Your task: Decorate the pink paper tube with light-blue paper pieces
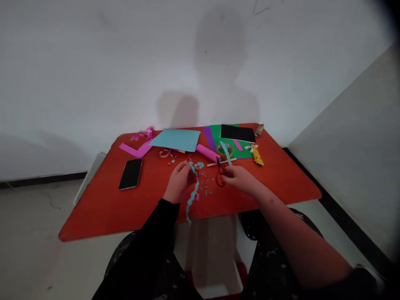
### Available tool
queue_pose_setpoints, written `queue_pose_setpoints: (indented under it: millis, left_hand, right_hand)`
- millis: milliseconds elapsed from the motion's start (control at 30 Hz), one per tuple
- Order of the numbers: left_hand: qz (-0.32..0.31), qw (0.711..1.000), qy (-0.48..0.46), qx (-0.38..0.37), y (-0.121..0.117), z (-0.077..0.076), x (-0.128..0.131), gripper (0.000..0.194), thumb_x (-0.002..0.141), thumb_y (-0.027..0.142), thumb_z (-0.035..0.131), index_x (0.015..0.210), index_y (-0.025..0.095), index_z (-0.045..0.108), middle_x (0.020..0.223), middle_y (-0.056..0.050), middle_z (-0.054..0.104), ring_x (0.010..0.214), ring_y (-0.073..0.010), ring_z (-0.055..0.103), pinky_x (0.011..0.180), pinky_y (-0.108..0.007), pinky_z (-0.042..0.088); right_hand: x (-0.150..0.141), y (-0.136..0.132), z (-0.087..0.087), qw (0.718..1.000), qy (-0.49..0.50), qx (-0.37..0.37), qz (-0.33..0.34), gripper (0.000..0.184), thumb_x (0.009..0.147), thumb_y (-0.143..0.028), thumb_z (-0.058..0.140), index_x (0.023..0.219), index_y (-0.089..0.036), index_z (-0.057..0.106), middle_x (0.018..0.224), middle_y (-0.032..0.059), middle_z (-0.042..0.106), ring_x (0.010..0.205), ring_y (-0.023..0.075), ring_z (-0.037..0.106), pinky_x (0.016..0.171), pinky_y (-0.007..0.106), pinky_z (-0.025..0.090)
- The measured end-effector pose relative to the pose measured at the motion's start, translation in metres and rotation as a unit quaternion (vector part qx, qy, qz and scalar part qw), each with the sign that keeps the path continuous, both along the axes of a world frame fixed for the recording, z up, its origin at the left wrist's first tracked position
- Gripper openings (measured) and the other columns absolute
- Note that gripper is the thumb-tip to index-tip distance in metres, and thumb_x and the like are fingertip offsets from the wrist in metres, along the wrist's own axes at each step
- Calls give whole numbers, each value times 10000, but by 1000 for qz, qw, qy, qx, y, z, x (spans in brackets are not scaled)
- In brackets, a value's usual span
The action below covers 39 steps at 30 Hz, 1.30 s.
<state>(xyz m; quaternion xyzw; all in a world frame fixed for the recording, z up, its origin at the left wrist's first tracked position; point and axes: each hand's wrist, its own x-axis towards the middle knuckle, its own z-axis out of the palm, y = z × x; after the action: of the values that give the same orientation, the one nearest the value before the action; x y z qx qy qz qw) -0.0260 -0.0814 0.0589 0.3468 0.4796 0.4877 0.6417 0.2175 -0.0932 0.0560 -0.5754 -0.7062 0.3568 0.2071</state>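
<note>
A: Where do we stand? We see the left hand [179, 181] pinching a wavy blue paper strip [193, 195], which hangs toward the table's near edge at lower centre.

B: And the right hand [239, 179] is curled on red-handled scissors [220, 178], just beside the strip. The hands are apart. We think the fingers are in the handle loops, but the view is too dim and small to be sure.

A: So we'd call this step cutting, and another cut would call for the blades to open around the paper. What's on the red table [93, 216]?

B: Upper left of centre, we count one zigzag-edged blue sheet [175, 139], one pink L-shaped strip [134, 149] and one black smartphone [130, 173] (face up, we think).

A: Upper right, we count one pink paper roll [208, 152], one purple sheet [208, 137], one green sheet [243, 154], one black pad [237, 133], one tape roll [225, 151] and one yellow utility knife [256, 156].

B: The blue paper scraps [203, 183] around the hands are too many and too small for us to count.
</note>
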Motion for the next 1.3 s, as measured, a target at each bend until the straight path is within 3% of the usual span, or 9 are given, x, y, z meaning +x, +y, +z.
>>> queue_pose_setpoints:
  millis: [100, 267, 533, 633, 733, 933, 1167, 1233, 1300]
  left_hand:
    - [10, 999, 29, 13, 2, 1, -2, 243, 812, 379, 623, 840, 235, 429, 833, -17, 713, 588, -112, 632, 532, -220, 435]
    - [117, 992, -37, 1, 15, 1, -8, 195, 780, 297, 632, 847, 234, 459, 757, 11, 677, 504, -84, 565, 451, -174, 345]
    - [147, 987, -63, 23, 23, -1, -18, 231, 787, 322, 684, 860, 222, 489, 777, 10, 672, 532, -102, 624, 495, -194, 448]
    - [135, 988, -66, 34, 24, 0, -18, 217, 798, 333, 674, 868, 217, 504, 809, 6, 682, 536, -105, 638, 512, -211, 476]
    - [126, 989, -68, 42, 25, 0, -18, 196, 813, 328, 658, 880, 216, 512, 798, 13, 673, 532, -101, 631, 519, -215, 484]
    - [116, 991, -62, 40, 24, 2, -17, 173, 834, 318, 642, 849, 217, 503, 638, 64, 544, 522, -113, 619, 550, -227, 499]
    - [121, 990, -47, 57, 27, 0, -18, 146, 834, 287, 663, 832, 208, 540, 663, 47, 562, 592, -130, 636, 569, -228, 489]
    - [125, 989, -51, 62, 28, -1, -18, 146, 842, 295, 660, 844, 209, 541, 685, 40, 573, 623, -136, 649, 595, -237, 501]
    - [129, 988, -60, 64, 29, -3, -17, 151, 860, 313, 641, 863, 212, 529, 709, 36, 583, 634, -133, 648, 628, -250, 519]
  right_hand:
    - [26, 5, 1, 988, -151, 11, -37, 239, 854, -415, 584, 773, -197, 637, 706, 32, 637, 651, 180, 562, 597, 293, 312]
    - [56, 13, -9, 919, -366, -52, -137, 393, 947, -510, 484, 917, -198, 721, 949, 136, 731, 832, 255, 676, 655, 311, 401]
    - [64, 9, -10, 914, -378, -30, -143, 407, 997, -440, 459, 959, -177, 768, 1054, 201, 738, 1035, 338, 697, 832, 399, 499]
    - [62, 17, -9, 934, -325, 21, -147, 354, 967, -423, 537, 989, -160, 772, 1091, 216, 738, 1071, 355, 689, 858, 404, 494]
    - [47, 33, -16, 951, -273, 37, -139, 343, 962, -416, 570, 1174, -206, 739, 1239, 144, 735, 1145, 281, 673, 887, 318, 485]
    - [14, 55, -21, 966, -166, 17, -199, 249, 837, -328, 686, 994, -148, 756, 943, 119, 774, 881, 248, 712, 733, 285, 495]
    - [-46, 20, 9, 990, 69, 29, -120, 463, 940, -603, 494, 942, -205, 729, 937, 73, 756, 810, 193, 705, 725, 297, 562]
    - [-71, 5, 13, 956, 285, -38, -54, 441, 840, -636, 651, 858, -198, 701, 938, 92, 747, 827, 212, 707, 753, 338, 582]
    - [-93, -4, 14, 926, 362, -100, -35, 444, 739, -631, 768, 795, -202, 671, 829, 72, 725, 738, 198, 693, 720, 348, 584]
